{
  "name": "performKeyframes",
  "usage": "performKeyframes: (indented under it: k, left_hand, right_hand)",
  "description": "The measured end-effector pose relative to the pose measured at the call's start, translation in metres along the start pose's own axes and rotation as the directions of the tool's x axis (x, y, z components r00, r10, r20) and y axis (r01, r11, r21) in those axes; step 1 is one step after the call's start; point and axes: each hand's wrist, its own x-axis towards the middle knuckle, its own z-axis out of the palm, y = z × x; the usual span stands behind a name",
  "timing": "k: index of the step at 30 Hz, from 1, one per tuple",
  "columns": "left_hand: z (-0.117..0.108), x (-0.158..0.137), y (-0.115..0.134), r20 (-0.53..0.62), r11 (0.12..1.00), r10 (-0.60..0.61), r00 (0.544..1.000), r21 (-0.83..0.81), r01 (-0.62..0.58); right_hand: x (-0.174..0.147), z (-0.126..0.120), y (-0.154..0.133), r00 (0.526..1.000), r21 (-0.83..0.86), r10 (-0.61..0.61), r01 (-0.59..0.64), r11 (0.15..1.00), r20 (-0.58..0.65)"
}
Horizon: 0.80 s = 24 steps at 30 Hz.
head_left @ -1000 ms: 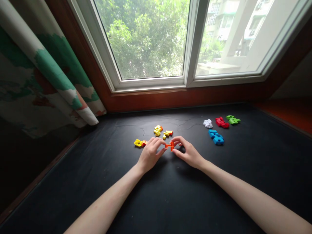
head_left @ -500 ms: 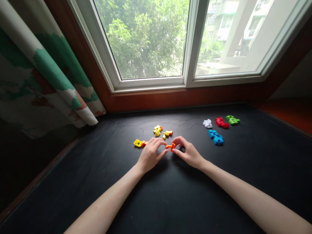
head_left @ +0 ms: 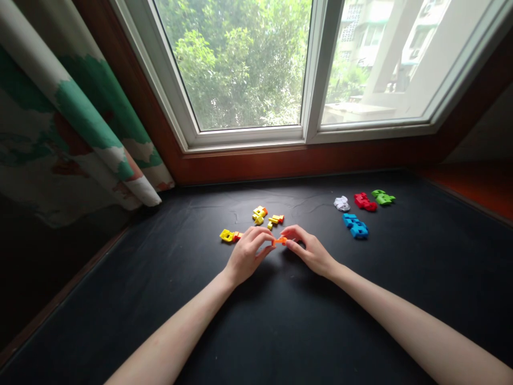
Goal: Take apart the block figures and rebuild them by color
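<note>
Between my two hands is a small orange plastic toy piece (head_left: pixel 280 241), held just above the black tabletop. My left hand (head_left: pixel 249 253) pinches its left end between thumb and fingertips. The thumb and index finger of my right hand (head_left: pixel 310 251) close on its right end, covering part of it. Just beyond the hands lie a yellow-and-orange piece (head_left: pixel 259 214) and a smaller yellow-and-orange piece (head_left: pixel 276 220). A yellow piece with an orange end (head_left: pixel 227 236) sits left of my left hand, which partly hides it.
To the right on the black table (head_left: pixel 256 331) lie a blue toy piece (head_left: pixel 355 226), a white one (head_left: pixel 342 203), a red one (head_left: pixel 365 202) and a green one (head_left: pixel 383 197). Behind the table is a window (head_left: pixel 248 140); a patterned curtain (head_left: pixel 92 123) hangs at left.
The orange piece has turned between my fingers and now shows a flatter, thinner side. My right fingers have shifted slightly around its end; the other pieces have stayed put.
</note>
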Motion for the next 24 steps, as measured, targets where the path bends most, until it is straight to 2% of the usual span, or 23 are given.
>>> performKeyframes:
  k: [5,15,24]
  left_hand:
    - [-0.0007,0.0008,-0.0004,-0.013,1.000,0.006,1.000,-0.005,-0.006]
    - [0.0013,-0.0022,-0.0069,0.007,0.997,-0.068,0.998,-0.037,0.068]
    - [0.0036,-0.0022,-0.0072,0.039,0.994,-0.104,0.994,-0.028,0.105]
  right_hand:
    - [-0.0006,-0.0007,0.0005,1.000,0.023,-0.019,0.019,1.000,-0.013]
    - [-0.0018,-0.0001,0.0005,0.998,0.008,-0.048,0.049,0.999,-0.031]
    - [-0.0022,0.0011,-0.0018,0.996,-0.091,-0.077,0.074,0.993,-0.038]
